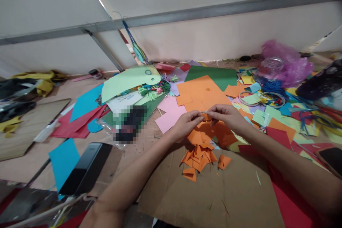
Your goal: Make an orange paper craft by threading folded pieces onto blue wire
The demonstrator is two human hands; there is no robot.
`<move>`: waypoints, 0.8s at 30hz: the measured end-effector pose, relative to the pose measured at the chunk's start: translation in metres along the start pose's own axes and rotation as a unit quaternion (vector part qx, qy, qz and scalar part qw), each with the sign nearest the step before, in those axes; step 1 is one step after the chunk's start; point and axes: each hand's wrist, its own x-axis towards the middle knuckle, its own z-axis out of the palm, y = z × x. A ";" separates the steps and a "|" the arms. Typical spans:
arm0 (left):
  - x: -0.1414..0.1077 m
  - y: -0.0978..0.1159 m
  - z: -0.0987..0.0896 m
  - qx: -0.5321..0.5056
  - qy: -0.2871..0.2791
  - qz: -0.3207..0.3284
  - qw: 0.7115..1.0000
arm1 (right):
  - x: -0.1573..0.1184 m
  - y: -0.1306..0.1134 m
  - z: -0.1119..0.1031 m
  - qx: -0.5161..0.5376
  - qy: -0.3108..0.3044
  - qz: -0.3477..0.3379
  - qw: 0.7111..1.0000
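Note:
My left hand [187,123] and my right hand [226,115] nearly meet over the orange paper, both with fingers pinched together. Between the fingertips is something small, partly hidden, too small to name. Just beneath them lie folded orange pieces [201,133]. Nearer to me, a heap of small cut orange pieces [199,156] rests on a brown cardboard sheet [213,199], with a loose orange piece [223,162] to its right. Larger orange sheets [199,89] lie beyond my hands.
Left are a dark box-shaped device [87,167], blue paper [64,160] and red paper [77,123]. Colourful yarn tassels [157,88] lie behind. At right are paper scraps [283,121], round hoops [272,99], a clear jar [271,67], a pink plastic bag [294,66] and a dark bottle [319,80].

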 end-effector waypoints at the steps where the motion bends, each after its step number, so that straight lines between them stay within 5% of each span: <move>1: 0.001 -0.002 0.000 -0.001 0.009 0.003 1.000 | 0.000 -0.002 -0.001 -0.002 0.006 -0.001 1.000; 9: 0.002 -0.005 -0.001 0.042 0.032 0.023 0.998 | 0.000 0.001 -0.001 -0.077 0.015 -0.034 0.996; 19: 0.000 -0.014 -0.006 0.154 0.025 0.074 0.985 | -0.006 -0.001 0.001 -0.227 0.042 -0.184 0.955; 24: 0.001 -0.014 -0.004 0.166 0.043 0.097 0.980 | -0.007 -0.002 0.003 -0.261 0.024 -0.186 0.947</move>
